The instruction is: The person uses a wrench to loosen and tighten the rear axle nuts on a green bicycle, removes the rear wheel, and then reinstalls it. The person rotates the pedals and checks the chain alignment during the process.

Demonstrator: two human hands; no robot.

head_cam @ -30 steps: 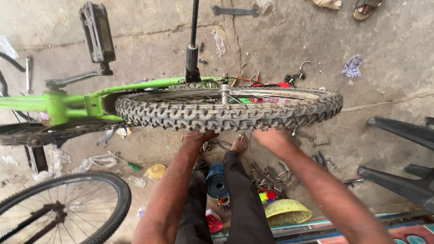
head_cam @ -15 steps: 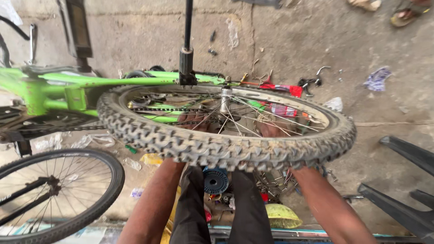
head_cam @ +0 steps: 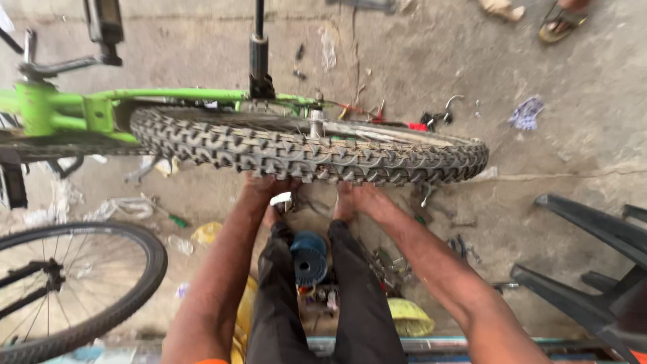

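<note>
Knobby bicycle wheel [head_cam: 317, 152] lies edge-on beside green bike frame [head_cam: 81, 108], above the concrete floor [head_cam: 579, 162]. Left hand [head_cam: 266, 183] and right hand [head_cam: 357, 195] both reach under the tyre's near side; fingers hidden, grip cannot be told. 1 spare wheel [head_cam: 74, 290] lower left.

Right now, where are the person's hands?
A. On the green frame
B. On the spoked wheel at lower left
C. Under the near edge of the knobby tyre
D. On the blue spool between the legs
C: the left hand and right hand both press against the tyre's near edge.
</note>
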